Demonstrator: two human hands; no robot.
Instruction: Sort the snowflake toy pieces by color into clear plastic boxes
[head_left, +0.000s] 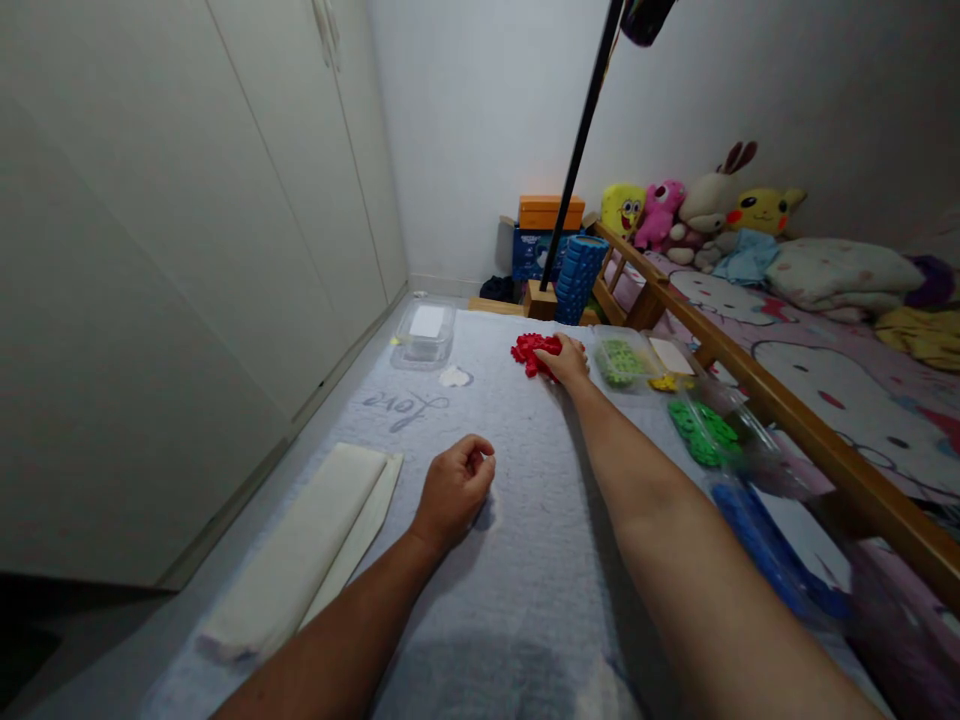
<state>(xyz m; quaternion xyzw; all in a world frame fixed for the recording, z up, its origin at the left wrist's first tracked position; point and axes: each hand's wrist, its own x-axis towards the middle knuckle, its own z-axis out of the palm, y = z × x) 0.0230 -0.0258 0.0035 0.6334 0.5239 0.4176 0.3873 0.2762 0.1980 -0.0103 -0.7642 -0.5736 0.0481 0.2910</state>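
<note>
My right hand [568,361] reaches to the far part of the cloth-covered table, its fingers on a small heap of red plastic pieces [531,349] with notched, gear-like edges. Part of that heap is hidden under the hand. Nearer to me, my left hand [454,490] rests above the middle of the cloth, fingers loosely curled in, with nothing visible in them. To the right of the red heap stands a clear container of light green pieces [621,362]. Yellow pieces [670,382], green pieces [705,432] and blue pieces [772,550] lie in further clear containers along the right edge.
A clear lidded box [424,335] stands at the far left of the table. Left of my left hand lies a folded cream cloth [315,540]. A wooden bed rail [750,380] borders the right side; a black pole [581,150] rises behind the table. White cupboard doors [187,250] flank the left.
</note>
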